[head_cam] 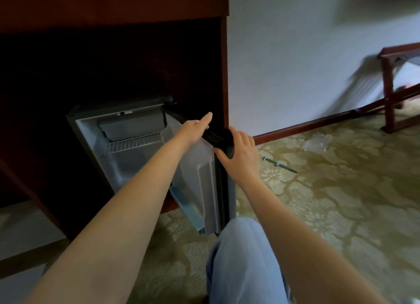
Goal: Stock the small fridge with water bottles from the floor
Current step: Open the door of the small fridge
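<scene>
Stocking has not begun. The fridge (91, 126) has its door (200, 178) open, and I see no bottles on the wire shelf (134, 142). The water bottles (317, 142), a blurred clear bundle, lie on the carpet (341, 201) well to the right. My left hand (195, 131) rests straight-fingered on the door's top edge. My right hand (241, 149) grips its outer corner. The door stands just beside the cabinet panel (223, 76). The carpet route looks open except for a thin rod (280, 165).
</scene>
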A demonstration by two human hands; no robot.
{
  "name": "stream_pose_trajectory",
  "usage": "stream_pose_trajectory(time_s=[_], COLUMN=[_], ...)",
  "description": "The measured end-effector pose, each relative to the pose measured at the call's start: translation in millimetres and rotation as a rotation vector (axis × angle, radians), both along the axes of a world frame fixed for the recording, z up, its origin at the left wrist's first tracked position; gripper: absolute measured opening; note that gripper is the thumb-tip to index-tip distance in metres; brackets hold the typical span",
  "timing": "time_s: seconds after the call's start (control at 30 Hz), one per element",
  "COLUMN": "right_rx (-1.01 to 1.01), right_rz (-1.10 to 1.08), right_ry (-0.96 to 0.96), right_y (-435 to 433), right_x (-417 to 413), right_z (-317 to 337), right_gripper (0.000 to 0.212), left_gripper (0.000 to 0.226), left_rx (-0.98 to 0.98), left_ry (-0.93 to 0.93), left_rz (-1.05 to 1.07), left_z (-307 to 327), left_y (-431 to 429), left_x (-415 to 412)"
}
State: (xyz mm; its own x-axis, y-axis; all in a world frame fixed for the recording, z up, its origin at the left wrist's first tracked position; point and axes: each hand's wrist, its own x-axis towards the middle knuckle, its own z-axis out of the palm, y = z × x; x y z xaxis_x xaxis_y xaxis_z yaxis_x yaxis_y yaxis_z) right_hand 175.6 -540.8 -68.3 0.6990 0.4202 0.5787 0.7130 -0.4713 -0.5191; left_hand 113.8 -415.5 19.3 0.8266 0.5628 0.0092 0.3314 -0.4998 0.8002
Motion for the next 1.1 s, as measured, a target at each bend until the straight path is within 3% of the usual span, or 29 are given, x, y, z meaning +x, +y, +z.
stream_pose_trajectory(time_s=[0.23, 0.37, 0.5, 0.63, 1.1], right_rx=[0.035, 0.065, 0.069, 0.025, -0.258], right_rz=[-0.108, -0.199, -0.233, -0.140, -0.382], right_ry=[0.241, 0.347, 0.341, 0.577, 0.771], right_y=[-14.7, -13.7, -13.3, -29.6, -175.0], right_x=[54.1, 61.5, 53.7, 51.3, 26.1], right_z=[2.0, -1.0, -18.9, -38.8, -175.1], right_gripper=[0.068, 0.077, 0.057, 0.027, 0.028], left_gripper=[0.048, 0.025, 0.027, 0.025, 0.027], left_rx=[0.004, 0.033, 0.086, 0.089, -0.052], left_ry=[-0.061, 0.052, 0.176, 0.288, 0.493], left_rz=[-0.103, -0.098, -0.104, -0.179, -0.473], left_z=[-12.9, -24.3, -39.7, -63.2, -207.6], left_y=[-30.0, -23.8, -13.8, -26.7, -141.6], left_x=[40.0, 45.6, 41.0, 43.0, 44.7])
